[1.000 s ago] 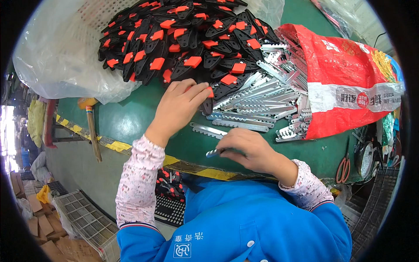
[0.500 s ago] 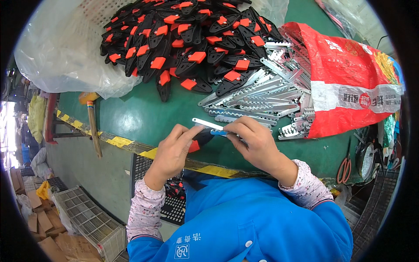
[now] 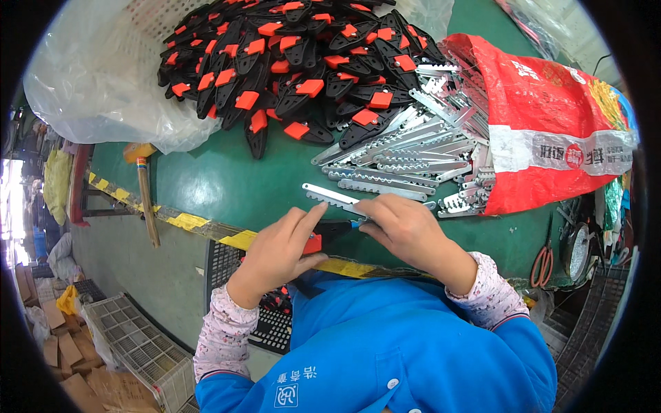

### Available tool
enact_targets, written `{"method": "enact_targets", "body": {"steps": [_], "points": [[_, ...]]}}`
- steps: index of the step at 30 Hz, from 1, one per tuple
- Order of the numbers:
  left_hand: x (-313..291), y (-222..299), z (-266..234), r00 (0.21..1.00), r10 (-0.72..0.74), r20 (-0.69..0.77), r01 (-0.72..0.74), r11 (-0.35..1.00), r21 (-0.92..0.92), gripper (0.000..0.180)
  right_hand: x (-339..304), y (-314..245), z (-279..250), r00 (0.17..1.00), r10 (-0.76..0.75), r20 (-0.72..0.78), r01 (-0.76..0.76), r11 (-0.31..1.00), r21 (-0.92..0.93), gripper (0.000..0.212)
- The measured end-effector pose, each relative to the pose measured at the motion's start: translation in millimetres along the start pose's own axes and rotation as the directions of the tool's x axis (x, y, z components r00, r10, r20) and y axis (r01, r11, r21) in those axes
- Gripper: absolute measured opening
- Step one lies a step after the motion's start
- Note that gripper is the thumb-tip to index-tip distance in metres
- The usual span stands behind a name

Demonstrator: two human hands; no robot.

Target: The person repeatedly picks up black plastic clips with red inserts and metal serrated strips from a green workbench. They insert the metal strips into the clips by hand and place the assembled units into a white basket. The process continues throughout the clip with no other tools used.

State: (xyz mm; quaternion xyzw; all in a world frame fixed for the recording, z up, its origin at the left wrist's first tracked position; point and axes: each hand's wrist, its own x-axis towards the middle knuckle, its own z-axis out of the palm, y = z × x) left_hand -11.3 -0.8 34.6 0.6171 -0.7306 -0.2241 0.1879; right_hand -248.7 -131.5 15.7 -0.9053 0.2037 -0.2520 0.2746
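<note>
My left hand is closed around a black plastic part with a red block, just over the table's front edge. Its left index fingertip reaches up to the underside of a flat silver metal strip with a notched edge. The strip's right end is pinched in my right hand, whose fingers hide that end. A small blue piece shows between the black part and the right fingers; what it belongs to I cannot tell. Beyond my hands lies a pile of similar notched strips.
A big heap of black parts with red blocks fills the far side, beside clear plastic sheeting. A red woven sack lies right, with scissors nearby. A yellow-headed hammer rests left. A crate stands on the floor.
My left hand has lowered slightly, bringing the black part down and away from the strip, so more of the strip's notches show. The right hand has shifted slightly right and down.
</note>
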Motion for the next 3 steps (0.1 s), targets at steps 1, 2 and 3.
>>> {"method": "enact_targets", "body": {"steps": [1,2,3], "points": [[-5,-8,9,1.0,0.014,-0.02,-0.015,1.0,-0.003,0.079,-2,3,-1,0.999,0.025,0.043,-0.021,0.996,-0.092,0.024],[-8,-12,12,0.999,0.031,-0.04,-0.032,0.999,-0.007,0.086,-8,10,-3,0.995,0.054,0.083,-0.038,0.982,-0.186,0.026],[-10,-13,11,1.0,0.023,-0.016,-0.023,0.999,-0.032,0.082,-14,19,-6,0.989,0.087,0.119,-0.051,0.959,-0.279,0.027]]}}
